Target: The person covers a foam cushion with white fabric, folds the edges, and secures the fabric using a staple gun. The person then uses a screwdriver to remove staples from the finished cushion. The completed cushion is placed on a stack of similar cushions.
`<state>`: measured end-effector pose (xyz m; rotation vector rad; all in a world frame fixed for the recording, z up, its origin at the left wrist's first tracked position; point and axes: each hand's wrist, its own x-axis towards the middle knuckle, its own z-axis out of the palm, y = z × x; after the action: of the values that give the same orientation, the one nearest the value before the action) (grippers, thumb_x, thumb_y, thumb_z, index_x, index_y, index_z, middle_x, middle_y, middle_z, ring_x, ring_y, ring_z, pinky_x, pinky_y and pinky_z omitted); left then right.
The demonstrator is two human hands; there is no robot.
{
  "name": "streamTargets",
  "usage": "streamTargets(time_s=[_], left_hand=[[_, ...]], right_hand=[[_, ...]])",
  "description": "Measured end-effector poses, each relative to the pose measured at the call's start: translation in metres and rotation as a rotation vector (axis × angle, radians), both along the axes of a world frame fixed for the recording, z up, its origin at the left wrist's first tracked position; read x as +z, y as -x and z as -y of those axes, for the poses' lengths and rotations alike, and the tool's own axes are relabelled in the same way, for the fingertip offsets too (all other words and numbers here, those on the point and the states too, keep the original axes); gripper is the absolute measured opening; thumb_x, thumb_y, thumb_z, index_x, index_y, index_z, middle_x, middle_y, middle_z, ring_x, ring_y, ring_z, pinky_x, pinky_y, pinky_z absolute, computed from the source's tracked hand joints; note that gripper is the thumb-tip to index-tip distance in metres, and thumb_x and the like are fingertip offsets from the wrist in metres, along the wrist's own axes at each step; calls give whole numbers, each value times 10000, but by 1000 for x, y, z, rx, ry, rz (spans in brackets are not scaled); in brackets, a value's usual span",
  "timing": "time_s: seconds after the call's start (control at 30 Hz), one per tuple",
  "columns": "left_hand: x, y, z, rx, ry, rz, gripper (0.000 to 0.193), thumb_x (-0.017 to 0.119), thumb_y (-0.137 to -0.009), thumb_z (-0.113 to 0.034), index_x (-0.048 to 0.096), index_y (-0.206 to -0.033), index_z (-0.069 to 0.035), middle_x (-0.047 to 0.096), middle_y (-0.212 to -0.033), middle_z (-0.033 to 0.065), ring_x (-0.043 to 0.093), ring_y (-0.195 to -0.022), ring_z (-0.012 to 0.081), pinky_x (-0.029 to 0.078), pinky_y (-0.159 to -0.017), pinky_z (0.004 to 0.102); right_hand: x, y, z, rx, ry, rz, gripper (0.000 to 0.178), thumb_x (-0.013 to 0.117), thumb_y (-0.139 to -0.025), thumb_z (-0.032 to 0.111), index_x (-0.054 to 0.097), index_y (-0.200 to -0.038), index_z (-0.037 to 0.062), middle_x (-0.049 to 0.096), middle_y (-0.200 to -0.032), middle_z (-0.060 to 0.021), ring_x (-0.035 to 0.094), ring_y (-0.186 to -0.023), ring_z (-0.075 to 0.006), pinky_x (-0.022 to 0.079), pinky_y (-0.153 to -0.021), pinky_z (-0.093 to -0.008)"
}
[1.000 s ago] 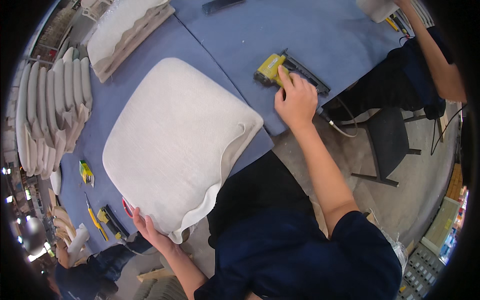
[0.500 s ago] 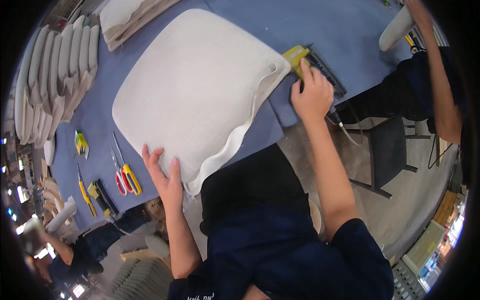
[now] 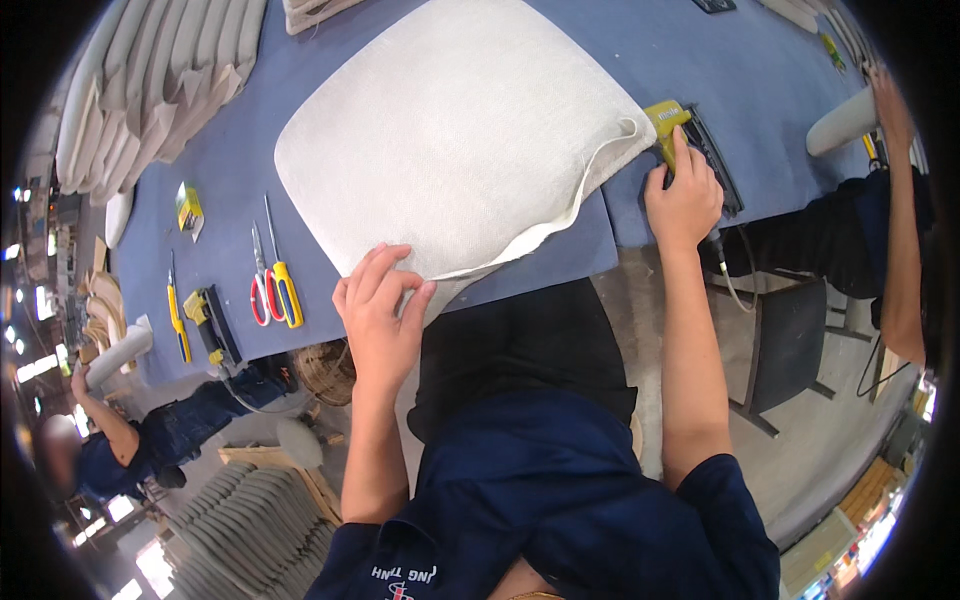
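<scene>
A pale, off-white padded seat cushion (image 3: 450,140) lies on the blue-covered table, its fabric edge hanging loose and wavy along the near right side. My left hand (image 3: 385,305) is closed at the near corner, fingers and thumb pinching the fabric edge. My right hand (image 3: 686,200) wraps around the handle of a yellow-green and black staple gun (image 3: 662,115), which rests on the table against the cushion's right corner. A hose runs from the gun's handle end. The cushion's underside is hidden.
On the blue table (image 3: 225,150) left of the cushion lie red-handled scissors (image 3: 263,295), a yellow-handled screwdriver (image 3: 287,290), another yellow-handled tool (image 3: 178,320), a second staple gun (image 3: 212,325) and a small box (image 3: 188,208). Stacked cushions (image 3: 165,80) stand far left. Co-workers flank both sides; a black chair (image 3: 785,345) stands right.
My left hand has gone from resting with spread fingers to pinching the cushion's fabric edge, folding the near corner. The right hand keeps its grip on the staple gun. The whole view has shifted.
</scene>
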<state>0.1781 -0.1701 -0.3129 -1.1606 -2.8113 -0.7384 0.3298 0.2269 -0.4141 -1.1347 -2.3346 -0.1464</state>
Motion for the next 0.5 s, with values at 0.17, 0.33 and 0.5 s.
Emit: streamTargets(time_s=[0.17, 0.33, 0.5], left_hand=[[9, -2, -16, -19, -6, -10, 158, 885, -934, -152, 754, -1008, -104, 744, -1427, 74, 619, -1460, 361, 371, -1212, 517], [26, -26, -55, -209, 11, -18, 302, 910, -910, -224, 780, -1161, -118, 716, -1465, 99, 591, -1483, 369, 333, -1236, 532], [21, -46, -126, -293, -52, -36, 553, 910, -914, -281, 704, -1389, -88, 692, -1475, 104, 595, -1431, 367, 336, -1234, 526]], right_hand=[[2, -2, -1, -8, 13, -11, 644, 717, -940, 251, 700, -1583, 219, 766, -1275, -43, 739, -1173, -285, 544, -1042, -478], [5, 1, -1, 1, -19, -18, 604, 725, -927, 246, 737, -1530, 197, 771, -1261, -52, 739, -1159, -294, 544, -1031, -480], [7, -1, -2, 24, -1, -72, 602, 731, -907, 227, 753, -1507, 179, 766, -1207, -73, 739, -1115, -302, 542, -1011, -484]])
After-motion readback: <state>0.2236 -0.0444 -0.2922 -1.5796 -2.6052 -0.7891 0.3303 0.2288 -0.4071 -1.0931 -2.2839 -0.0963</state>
